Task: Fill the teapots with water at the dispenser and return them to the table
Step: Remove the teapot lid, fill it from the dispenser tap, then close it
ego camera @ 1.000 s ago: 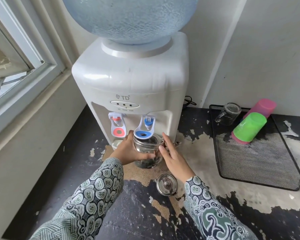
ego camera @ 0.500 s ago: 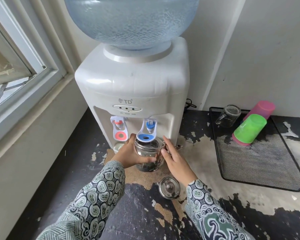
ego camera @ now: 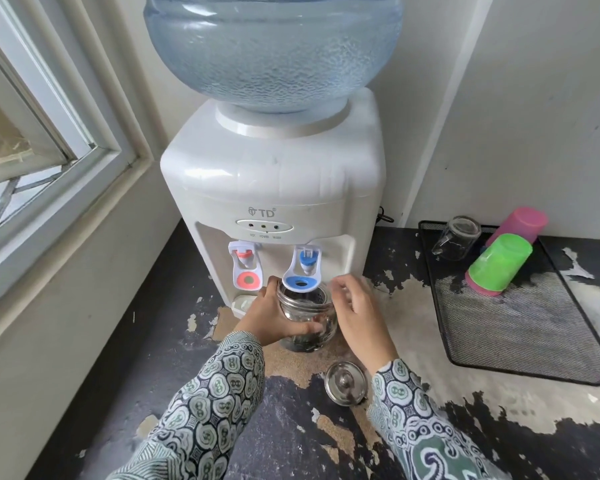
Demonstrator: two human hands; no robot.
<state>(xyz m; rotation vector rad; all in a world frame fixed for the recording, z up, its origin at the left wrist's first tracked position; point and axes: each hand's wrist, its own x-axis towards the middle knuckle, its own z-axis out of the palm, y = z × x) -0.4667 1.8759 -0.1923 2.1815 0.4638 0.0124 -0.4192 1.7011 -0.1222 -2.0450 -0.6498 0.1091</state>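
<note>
Right hand (ego camera: 355, 310) now off teapot (ego camera: 309, 317)

the dispenser (ego camera: 274, 188) fills the back corner, with a window wall close on its left. a glass teapot (ego camera: 309, 317) sits under the blue tap (ego camera: 303, 271), leaving little gap above its mouth. a metal lid (ego camera: 345, 382) lies on the counter (ego camera: 291, 445) just in front. a mesh tray (ego camera: 520, 323) of cups occupies the right.
</note>
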